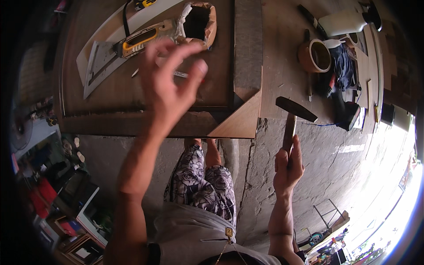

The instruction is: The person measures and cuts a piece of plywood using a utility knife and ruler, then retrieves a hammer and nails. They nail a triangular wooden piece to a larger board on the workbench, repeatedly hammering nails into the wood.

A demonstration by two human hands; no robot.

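Observation:
My left hand (170,84), smeared by motion, hovers over the wooden panel (101,99) with its fingers apart. Just beyond it stands an open brown paper bag (211,28) with a dark inside. Beside the fingers lie a tool with a yellow-and-black handle (139,43) and a flat grey angled piece (99,62). A thin white marker-like stick (180,74) shows partly behind the hand. In my right hand (288,172) is a hammer (297,109), gripped by its handle with the head up, right of the panel's corner. A light triangular plywood piece (240,115) covers that corner.
At the right of the table are a brown round container (309,56), a white bottle (342,23), dark cloth (342,64) and wood strips (373,79). A yellow tape measure (143,4) sits at the far edge. Cracked concrete floor (265,198) lies below.

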